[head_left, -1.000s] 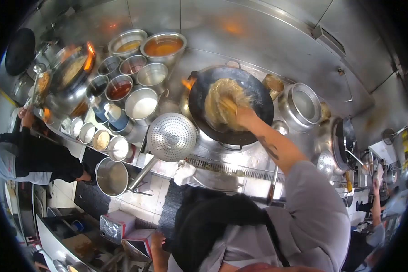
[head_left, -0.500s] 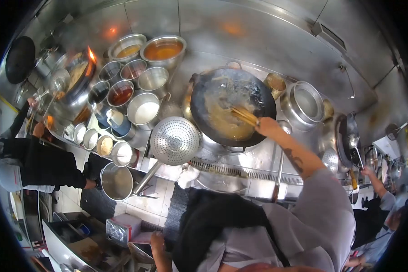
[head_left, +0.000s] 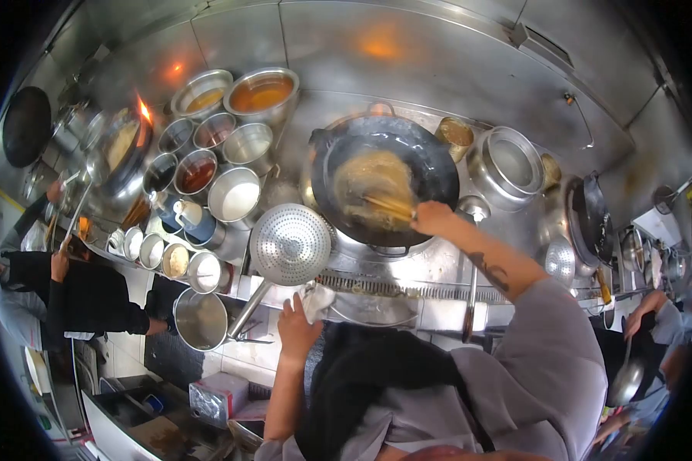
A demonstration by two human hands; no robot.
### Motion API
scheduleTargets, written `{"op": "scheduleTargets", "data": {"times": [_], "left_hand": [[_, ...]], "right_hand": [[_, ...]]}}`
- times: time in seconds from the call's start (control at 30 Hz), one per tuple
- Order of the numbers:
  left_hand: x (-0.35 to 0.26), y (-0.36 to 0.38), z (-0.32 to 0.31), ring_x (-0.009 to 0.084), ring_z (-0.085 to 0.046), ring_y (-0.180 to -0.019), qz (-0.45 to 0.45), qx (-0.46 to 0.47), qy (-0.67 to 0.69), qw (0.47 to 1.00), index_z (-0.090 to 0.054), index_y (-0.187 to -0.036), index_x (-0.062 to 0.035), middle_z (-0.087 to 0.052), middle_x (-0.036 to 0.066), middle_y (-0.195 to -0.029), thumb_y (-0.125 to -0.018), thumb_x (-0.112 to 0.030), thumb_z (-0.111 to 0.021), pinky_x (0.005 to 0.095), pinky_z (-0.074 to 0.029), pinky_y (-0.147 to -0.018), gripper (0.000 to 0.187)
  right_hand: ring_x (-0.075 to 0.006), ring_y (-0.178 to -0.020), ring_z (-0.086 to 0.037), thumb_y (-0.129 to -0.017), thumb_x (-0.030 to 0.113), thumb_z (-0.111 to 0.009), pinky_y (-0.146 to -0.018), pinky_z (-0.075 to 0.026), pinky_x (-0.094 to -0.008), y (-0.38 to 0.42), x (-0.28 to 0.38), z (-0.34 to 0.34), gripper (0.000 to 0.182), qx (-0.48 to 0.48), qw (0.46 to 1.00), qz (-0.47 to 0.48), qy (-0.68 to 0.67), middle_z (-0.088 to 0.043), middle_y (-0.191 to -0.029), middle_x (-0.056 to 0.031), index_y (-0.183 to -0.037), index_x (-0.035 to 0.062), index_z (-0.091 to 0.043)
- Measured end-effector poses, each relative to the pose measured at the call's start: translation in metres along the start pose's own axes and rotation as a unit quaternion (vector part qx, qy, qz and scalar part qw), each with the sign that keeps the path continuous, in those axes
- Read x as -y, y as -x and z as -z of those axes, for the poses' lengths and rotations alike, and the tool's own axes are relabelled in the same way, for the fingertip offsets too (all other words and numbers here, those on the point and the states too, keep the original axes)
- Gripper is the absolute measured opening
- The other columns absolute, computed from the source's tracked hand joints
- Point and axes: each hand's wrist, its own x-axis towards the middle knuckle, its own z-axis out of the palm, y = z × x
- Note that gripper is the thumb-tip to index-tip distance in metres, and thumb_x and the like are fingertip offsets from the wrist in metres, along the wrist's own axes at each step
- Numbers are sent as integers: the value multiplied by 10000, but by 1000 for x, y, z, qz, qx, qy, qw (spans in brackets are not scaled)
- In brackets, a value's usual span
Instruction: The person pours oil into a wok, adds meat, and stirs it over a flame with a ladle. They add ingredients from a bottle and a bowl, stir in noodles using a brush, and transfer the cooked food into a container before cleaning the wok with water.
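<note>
Wide, round black metal wok [head_left: 440,170]: steel worktop [head_left: 434,266], between front and back edges; contains cloudy brown liquid [head_left: 373,170].
Pale wooden stick bundle [head_left: 390,207]: in wok, clamped in right hand [head_left: 436,219].
Left hand [head_left: 298,332]: fingers loosely apart, near crumpled white cloth [head_left: 317,300], front edge; contact unclear.
Step, judged: stirring; next stroke calls for steady grip.
Writing: none legible.

Wooden sticks [head_left: 390,207], smooth metal wok [head_left: 432,164]

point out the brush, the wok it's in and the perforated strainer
Brush [head_left: 390,207]: head view, on its bristles.
Wok [head_left: 438,173]: head view, on its bare inner wall.
Perforated strainer [head_left: 290,244]: head view, middle of its bowl.
</note>
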Motion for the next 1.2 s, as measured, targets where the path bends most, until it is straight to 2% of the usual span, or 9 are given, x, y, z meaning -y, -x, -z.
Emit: {"op": "scheduleTargets", "data": {"times": [0.13,0.3,0.5,0.6,0.77,0.87,0.93,1.0,1.2], "left_hand": [[-11,-19,-20,365,-573,-909,-2,25,-85,996,-387,-1330,22,-530,216,-1082,-638,-253,-743,452,-491,-757,826],[-6,-32,-54,350,-604,-894,25,99,-145,984,-363,-1363,1,-571,186,-1029,-676,-249,-710,438,-522,-777,809],[19,-32,-60,310,-618,-916,53,50,88,993,-410,-1298,42,-595,198,-1041,-708,-110,-635,402,-511,-803,649],[12,-27,-34,232,-609,-966,208,113,546,803,-472,-1234,56,-604,137,-1060,-737,-29,-562,336,-502,-829,512],[-7,-13,5,222,-641,-818,200,163,658,707,-502,-1171,35,-620,135,-924,-763,-22,-595,338,-536,-682,422],[-9,-17,0,234,-639,-746,211,188,636,718,-494,-1139,12,-611,134,-872,-815,-108,-606,359,-537,-606,363],[-7,-28,-19,272,-633,-688,257,202,702,633,-519,-1091,-12,-602,129,-855,-884,-361,-578,407,-548,-575,410],[-35,-42,-15,285,-633,-699,262,195,718,615,-519,-1092,-29,-604,126,-858,-894,-435,-529,424,-547,-581,452],[-102,-100,-44,299,-617,-720,290,280,713,574,-543,-1022,-102,-611,101,-863,-857,-696,-339,484,-530,-586,649]], "right_hand": [[-400,-848,-655,-784,352,-614,-798,-526,-451,-52,-32,-14,392,-41,994,-96,-22,-667,-894,-223,-933,-7,-666],[-371,-872,-660,-780,328,-620,-802,-521,-453,34,-20,-4,375,18,999,-42,6,-672,-905,-215,-959,1,-665],[-345,-870,-670,-815,281,-592,-777,-532,-446,-13,-94,13,297,-105,990,-62,77,-678,-901,-206,-936,26,-684],[-339,-849,-677,-823,275,-575,-755,-538,-431,-93,-62,-9,289,-108,992,-70,16,-682,-883,-209,-935,35,-693],[-321,-682,-679,-808,367,-611,-704,-556,-403,-77,17,-29,364,15,968,-35,-250,-679,-776,-184,-997,64,-687],[-287,-593,-668,-798,370,-628,-620,-557,-367,-54,8,-37,375,10,989,14,-148,-671,-728,-169,-988,51,-682],[-275,-588,-667,-797,368,-631,-595,-549,-361,-22,-8,-3,382,38,982,-20,-184,-669,-721,-162,-1002,49,-679],[-262,-583,-666,-796,367,-635,-571,-540,-355,28,-18,36,390,66,971,-60,-223,-667,-714,-154,-1017,47,-676],[-234,-518,-631,-856,316,-604,-525,-506,-339,187,-65,23,360,-121,919,-145,-346,-652,-694,-170,-1047,15,-653]]}}
